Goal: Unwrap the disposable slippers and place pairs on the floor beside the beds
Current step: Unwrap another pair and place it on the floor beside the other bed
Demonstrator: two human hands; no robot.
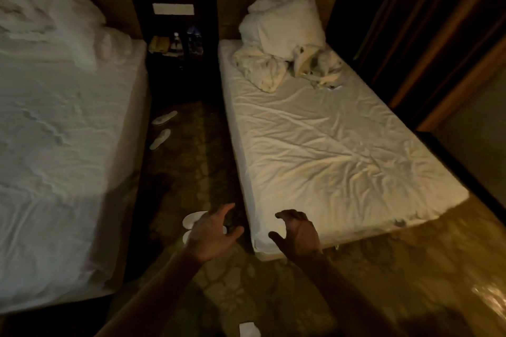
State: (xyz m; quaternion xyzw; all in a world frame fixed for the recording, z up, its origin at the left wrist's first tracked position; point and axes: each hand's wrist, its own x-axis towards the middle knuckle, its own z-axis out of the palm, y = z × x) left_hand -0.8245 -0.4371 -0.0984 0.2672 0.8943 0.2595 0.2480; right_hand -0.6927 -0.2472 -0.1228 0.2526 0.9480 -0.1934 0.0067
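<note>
Patterned carpet — flat white slippers under empty hands.

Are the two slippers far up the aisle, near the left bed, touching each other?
Apart. The head view shows dark carpet plainly between the farther slipper and the nearer slipper; they lie one behind the other, not side by side.

The carpeted aisle between the left bed and right bed lies open. Slippers lie along its left edge; a dark nightstand closes its far end.
</note>
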